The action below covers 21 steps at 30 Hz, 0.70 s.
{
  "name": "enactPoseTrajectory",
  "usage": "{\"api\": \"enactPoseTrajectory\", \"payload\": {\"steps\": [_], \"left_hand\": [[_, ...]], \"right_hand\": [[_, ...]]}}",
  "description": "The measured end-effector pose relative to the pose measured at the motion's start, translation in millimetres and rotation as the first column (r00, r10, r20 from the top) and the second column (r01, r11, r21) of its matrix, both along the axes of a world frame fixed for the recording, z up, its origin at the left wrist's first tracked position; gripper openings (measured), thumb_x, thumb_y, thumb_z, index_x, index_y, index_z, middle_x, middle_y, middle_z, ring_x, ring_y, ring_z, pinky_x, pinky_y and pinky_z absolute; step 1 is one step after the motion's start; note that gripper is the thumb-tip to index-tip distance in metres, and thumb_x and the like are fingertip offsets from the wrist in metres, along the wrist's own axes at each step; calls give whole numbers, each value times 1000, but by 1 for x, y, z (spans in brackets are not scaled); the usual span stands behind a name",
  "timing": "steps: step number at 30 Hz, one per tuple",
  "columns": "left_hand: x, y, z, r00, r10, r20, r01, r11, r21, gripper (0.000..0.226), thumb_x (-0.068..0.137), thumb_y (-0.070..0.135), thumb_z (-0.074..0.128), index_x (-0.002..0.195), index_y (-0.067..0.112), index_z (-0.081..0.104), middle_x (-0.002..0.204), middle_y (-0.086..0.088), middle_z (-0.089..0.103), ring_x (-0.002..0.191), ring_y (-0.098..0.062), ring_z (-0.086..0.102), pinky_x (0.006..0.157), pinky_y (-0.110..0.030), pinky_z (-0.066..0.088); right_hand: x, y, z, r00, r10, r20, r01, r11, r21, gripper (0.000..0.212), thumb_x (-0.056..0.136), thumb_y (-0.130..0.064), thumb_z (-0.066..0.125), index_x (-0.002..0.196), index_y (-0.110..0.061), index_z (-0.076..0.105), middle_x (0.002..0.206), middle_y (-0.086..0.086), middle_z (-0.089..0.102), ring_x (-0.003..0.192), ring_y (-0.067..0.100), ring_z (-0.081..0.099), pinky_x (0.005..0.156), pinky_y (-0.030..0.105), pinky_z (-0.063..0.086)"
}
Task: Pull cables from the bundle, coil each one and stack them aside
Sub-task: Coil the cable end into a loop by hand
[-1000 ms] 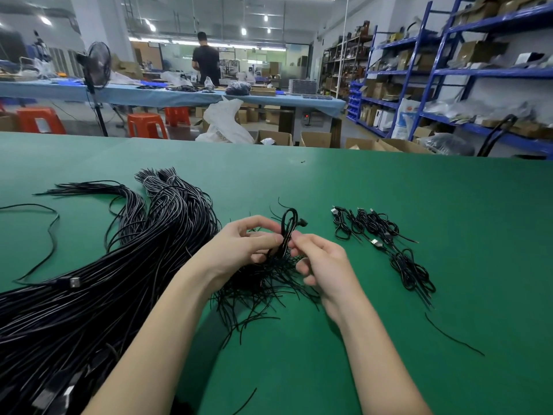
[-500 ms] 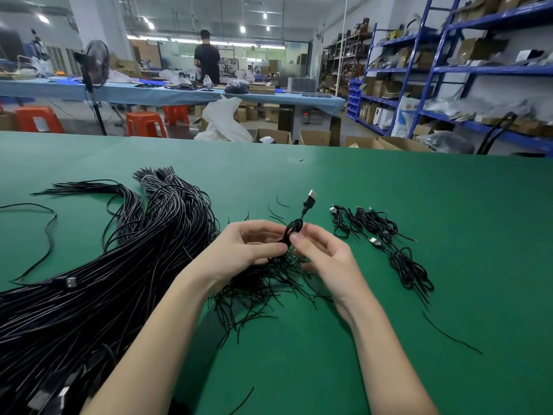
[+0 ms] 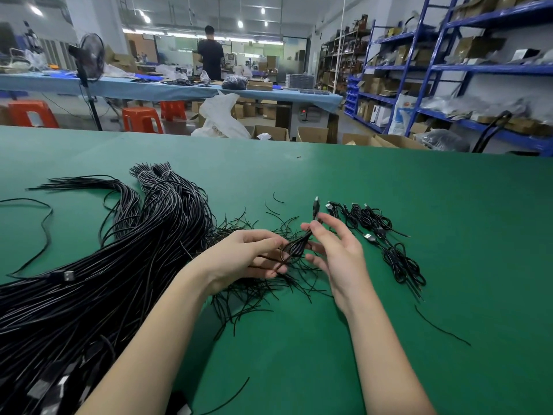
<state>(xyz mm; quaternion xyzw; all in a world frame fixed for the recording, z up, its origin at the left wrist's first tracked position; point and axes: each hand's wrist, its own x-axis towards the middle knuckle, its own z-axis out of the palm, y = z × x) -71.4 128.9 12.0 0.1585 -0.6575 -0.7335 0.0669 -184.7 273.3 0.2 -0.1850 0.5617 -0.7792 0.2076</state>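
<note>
**Small Coil Held Between Two Hands Over the Green Table**

The left hand (image 3: 248, 254) held a small coil of black cable (image 3: 294, 250) above the green table (image 3: 389, 205), its fingers curled round the near-left end of the loops. The right hand (image 3: 338, 250) pinched the far end of the same coil between thumb and forefinger, while its other fingers stood spread and loose. From that pinch the cable's USB plug (image 3: 316, 204) stuck up and away, toward the far side of the table.

The large bundle of black cables (image 3: 119, 265) lay to the left, running from the near-left corner of the view up to frayed-looking ends at the far left. Directly beneath the hands sat a tangle of short black ties (image 3: 254, 298), touching the bundle's right edge. One single cable (image 3: 42, 229) looped by itself at the far left, apart from the rest.

To the right of the hands, the coiled cables already set aside (image 3: 386, 241) lay in a row running from far to near, just beside the right hand but not touching it. A lone black tie (image 3: 440, 327) lay well apart on the near right.

Beyond the table stood a floor fan (image 3: 89, 59), orange stools (image 3: 140, 119), blue shelving (image 3: 425, 70) and a person in a black shirt (image 3: 211, 55) at a far workbench.
</note>
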Motion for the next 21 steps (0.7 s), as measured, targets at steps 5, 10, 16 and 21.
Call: {"api": "enactPoseTrajectory", "payload": {"steps": [5,10,16,21], "left_hand": [[-2,-3,-2,996,84,-9,-84,976,-200,23,101,34,58,100,19,76,97,0,77,80,-14,72,69,-21,55],[-8,2,-5,976,196,-92,-215,925,-312,16,98,34,63,101,22,73,99,5,77,81,-10,71,69,-22,50],[-17,19,-10,956,198,-217,-286,795,-534,7,96,27,64,97,30,70,90,11,75,79,-4,67,72,-19,47],[-21,30,-31,859,359,-364,-430,121,-895,15,93,38,61,104,28,65,105,12,69,108,-18,55,93,-37,39]], "right_hand": [[-4,1,-4,999,-5,34,5,1000,0,20,101,-16,59,120,-21,64,102,-1,79,78,16,62,62,22,55],[-6,2,-7,995,23,102,-26,999,23,18,104,-13,51,119,-18,60,104,-3,79,82,18,64,71,28,56],[-8,5,-7,992,42,123,-44,999,14,21,107,-9,45,113,-16,64,101,2,79,80,15,71,70,24,57],[-13,10,-7,985,7,171,-17,998,58,20,108,-11,44,115,-23,57,90,-3,79,81,18,66,76,30,53]]}}
